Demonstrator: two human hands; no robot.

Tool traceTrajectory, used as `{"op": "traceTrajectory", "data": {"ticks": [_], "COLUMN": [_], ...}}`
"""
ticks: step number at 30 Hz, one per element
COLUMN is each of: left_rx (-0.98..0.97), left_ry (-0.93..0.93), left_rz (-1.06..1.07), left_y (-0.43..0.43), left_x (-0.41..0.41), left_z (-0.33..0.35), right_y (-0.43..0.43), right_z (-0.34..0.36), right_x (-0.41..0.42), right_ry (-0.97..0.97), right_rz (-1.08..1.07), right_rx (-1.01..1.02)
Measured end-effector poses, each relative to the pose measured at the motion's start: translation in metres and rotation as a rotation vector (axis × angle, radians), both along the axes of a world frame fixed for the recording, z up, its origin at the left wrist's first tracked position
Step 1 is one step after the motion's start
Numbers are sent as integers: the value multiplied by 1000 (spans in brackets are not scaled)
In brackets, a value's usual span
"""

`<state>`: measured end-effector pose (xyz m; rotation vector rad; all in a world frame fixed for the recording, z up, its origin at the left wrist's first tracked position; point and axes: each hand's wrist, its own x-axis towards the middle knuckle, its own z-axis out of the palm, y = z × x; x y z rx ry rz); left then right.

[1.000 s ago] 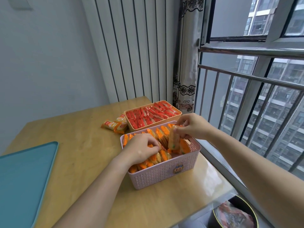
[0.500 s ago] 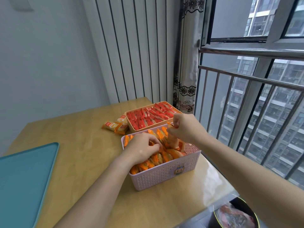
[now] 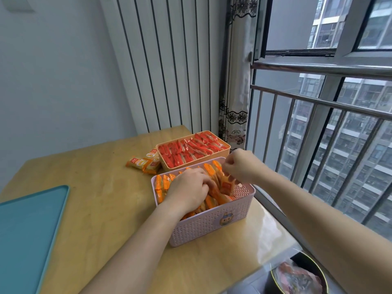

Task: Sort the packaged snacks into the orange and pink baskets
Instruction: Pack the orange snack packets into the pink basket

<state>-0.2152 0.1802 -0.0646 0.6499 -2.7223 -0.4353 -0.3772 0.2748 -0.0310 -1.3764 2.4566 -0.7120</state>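
A pink basket [image 3: 212, 227] stands near the table's right edge, filled with upright orange snack packets [image 3: 161, 184]. My left hand [image 3: 188, 188] lies inside it, its fingers curled down over a bunch of those packets. Over the basket's far right corner, my right hand [image 3: 241, 166] pinches the top of one orange packet standing in the row. Just behind it sits the orange basket [image 3: 226, 145], full of red snack packets [image 3: 186, 151]. A few loose orange-and-yellow packets [image 3: 144, 163] lie on the table to the left of the orange basket.
The wooden table [image 3: 95, 198] carries a teal tray [image 3: 27, 230] at its left edge. A window railing [image 3: 318, 102] and a curtain [image 3: 235, 115] run close along the right. A round tin with a plastic bag [image 3: 297, 276] sits below the table's right corner.
My right hand has lowered the orange packet it held upright into the pink basket and moved slightly back. My left hand has stayed on the packets.
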Motion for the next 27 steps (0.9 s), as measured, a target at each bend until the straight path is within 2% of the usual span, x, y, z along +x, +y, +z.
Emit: {"op": "traceTrajectory", "data": {"ticks": [3,6,9,15,18,23,27], "left_rx": [-87,-105,-82,-80,-74,-58,-55], "left_ry": [-81,-97,-91,-105,-118,-133,-168], "left_rz": [11,5,8,21,24,20,20], "left_y": [-1,-1,-3,-3,-2,-1,2], "left_x": [-1,-1,0,1,0,0,-3], "left_z": [0,2,2,0,1,2,4], "right_y": [3,0,-4,0,8,15,15], "right_z": [-3,-15,-23,-11,5,17,17], "right_x": [-4,-3,-3,-12,-13,-9,-7], "right_ry": [248,396,508,603,636,720,742], "right_rz": [36,114,114,109,201,321,325], "right_rx": [-1,152,178,141,71,78,114]}}
